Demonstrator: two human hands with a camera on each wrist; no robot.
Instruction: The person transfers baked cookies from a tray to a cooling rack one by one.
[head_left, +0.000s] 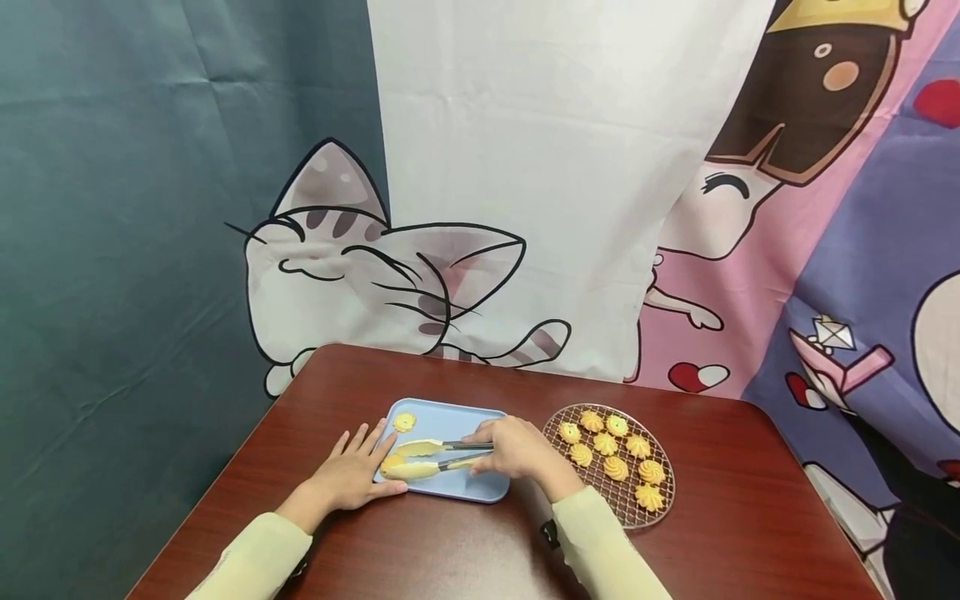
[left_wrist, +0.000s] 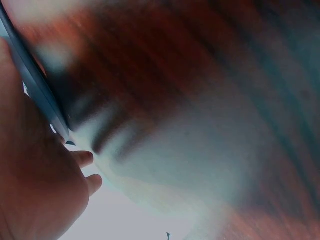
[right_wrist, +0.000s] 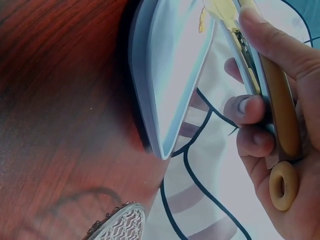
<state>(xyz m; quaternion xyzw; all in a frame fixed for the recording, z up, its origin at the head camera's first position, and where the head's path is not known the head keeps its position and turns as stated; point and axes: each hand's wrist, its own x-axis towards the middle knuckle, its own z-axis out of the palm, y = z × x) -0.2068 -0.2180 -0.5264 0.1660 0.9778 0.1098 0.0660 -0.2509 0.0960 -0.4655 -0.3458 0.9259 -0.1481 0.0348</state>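
Observation:
My right hand (head_left: pixel 519 450) grips a pair of tongs (head_left: pixel 422 469) with yellowish tips, over a light blue tray (head_left: pixel 483 493). The right wrist view shows fingers and thumb around the tongs' tan handle (right_wrist: pixel 280 107), a ring at its end. At the tips, near the tray's left end, is a swirled yellow cookie (head_left: pixel 392 463); whether they pinch it I cannot tell. Another cookie (head_left: pixel 404 422) lies in the tray's upper left corner. My left hand (head_left: pixel 347 475), fingers spread and fairly straight, rests at the tray's left edge. In the left wrist view the tray's side (left_wrist: pixel 37 80) is beside that hand.
Right of the tray, a round wire rack (head_left: pixel 628 510) bears several piped yellow cookies (head_left: pixel 616 467). Everything stands on a reddish-brown wooden table (head_left: pixel 420 554). Behind its far edge hangs a curtain (head_left: pixel 517 150) with cartoon prints.

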